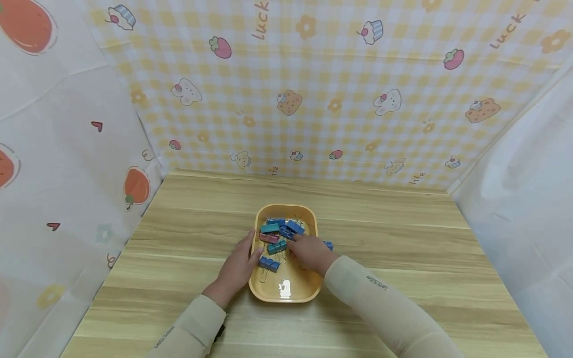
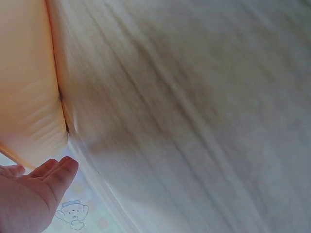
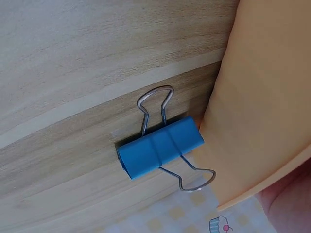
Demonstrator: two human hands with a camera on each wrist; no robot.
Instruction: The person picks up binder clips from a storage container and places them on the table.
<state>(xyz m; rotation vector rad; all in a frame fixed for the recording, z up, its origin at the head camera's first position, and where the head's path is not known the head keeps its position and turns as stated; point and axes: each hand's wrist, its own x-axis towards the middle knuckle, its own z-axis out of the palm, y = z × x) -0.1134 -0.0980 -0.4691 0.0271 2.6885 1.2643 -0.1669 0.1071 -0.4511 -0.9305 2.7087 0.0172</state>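
"Head view: pale wood-grain table (image 1: 394,223), yellow-checked cloth (image 1: 333,64) behind, white sheets (image 1: 62,164) either side. And the clips (image 1: 278,246)?"

"Mostly in a glossy, round-cornered orange tub (image 1: 306,286)! Blue, teal and pink, smooth-backed wedges with looped wire handles."

"Left hand (image 1: 236,266)?"

"Pinching the tub's rim, thumb inside, fingers straight along the outer wall."

"Right hand (image 1: 310,252)?"

"Down among the clips, fingers bent; any grip, impossible to tell. And outside, just beside the tub's right wall, one loose blue clip (image 3: 160,148) on the wood!"
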